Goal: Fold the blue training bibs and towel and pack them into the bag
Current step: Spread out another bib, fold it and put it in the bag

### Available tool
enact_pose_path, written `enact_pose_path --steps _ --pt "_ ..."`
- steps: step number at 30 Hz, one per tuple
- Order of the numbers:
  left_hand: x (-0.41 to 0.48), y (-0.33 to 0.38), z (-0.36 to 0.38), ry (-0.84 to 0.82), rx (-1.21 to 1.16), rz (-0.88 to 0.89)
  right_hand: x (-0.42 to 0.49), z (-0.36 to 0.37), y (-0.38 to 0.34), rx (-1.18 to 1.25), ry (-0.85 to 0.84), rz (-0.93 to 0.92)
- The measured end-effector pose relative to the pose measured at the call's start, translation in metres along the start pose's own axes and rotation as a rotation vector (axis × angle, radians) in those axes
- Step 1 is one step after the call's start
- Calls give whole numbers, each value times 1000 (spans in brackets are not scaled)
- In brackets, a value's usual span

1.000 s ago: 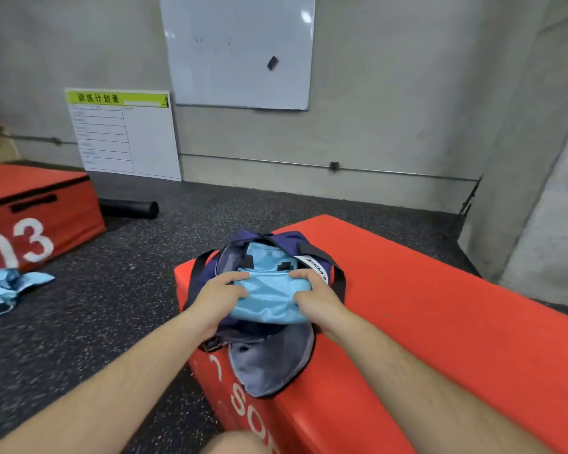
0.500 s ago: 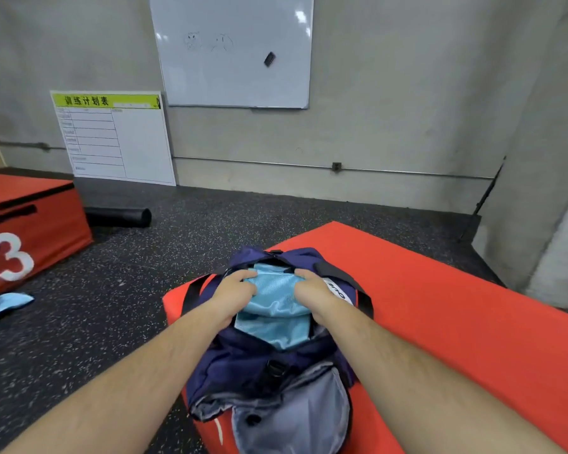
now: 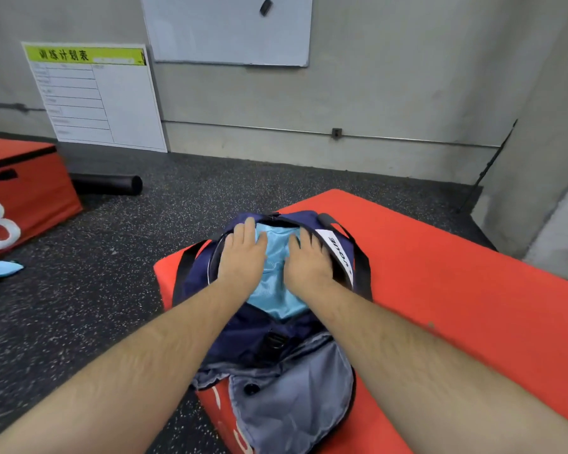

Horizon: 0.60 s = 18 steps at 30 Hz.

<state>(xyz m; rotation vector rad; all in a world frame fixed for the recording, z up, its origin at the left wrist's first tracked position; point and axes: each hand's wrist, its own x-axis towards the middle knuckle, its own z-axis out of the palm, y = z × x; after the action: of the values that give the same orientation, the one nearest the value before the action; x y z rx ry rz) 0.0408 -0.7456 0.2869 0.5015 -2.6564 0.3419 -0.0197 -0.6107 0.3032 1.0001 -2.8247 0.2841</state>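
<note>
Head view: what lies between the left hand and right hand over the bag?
Light blue fabric, bunched in the navy bag's open mouth, fills the gap between left hand and right hand; both press on it. Head view.

Blue bib [image 3: 276, 290] inside open bag [image 3: 243, 335]

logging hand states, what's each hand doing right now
Left hand: open, pressing flat on the blue bib in the bag.
Right hand: open, pressing the same bib.
</note>
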Motion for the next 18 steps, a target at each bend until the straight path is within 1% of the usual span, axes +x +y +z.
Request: enact_pose_path --steps 2,3,5,8,10,12,15,18 --pt "-2 6 6 30 67 146 -3 2 0 -56 -8 -81" --pt "-2 8 9 0 46 187 -2 3 0 -46 -23 -97" --pt "0 12 12 -91 -28 175 1 3 -1 -35 -70 -67" --pt "8 10 15 -314 -94 108 7 0 -2 -23 -203 1" --pt "14 5 20 -398 -166 81 5 -9 1 -52 -306 -2" --pt "19 2 23 -459 -201 70 1 -19 2 -112 -405 -51" --pt "26 3 21 -483 -159 82 0 -25 2 -136 -428 -73" --pt "26 6 4 -380 -152 100 -2 -24 -2 -110 -424 -117"
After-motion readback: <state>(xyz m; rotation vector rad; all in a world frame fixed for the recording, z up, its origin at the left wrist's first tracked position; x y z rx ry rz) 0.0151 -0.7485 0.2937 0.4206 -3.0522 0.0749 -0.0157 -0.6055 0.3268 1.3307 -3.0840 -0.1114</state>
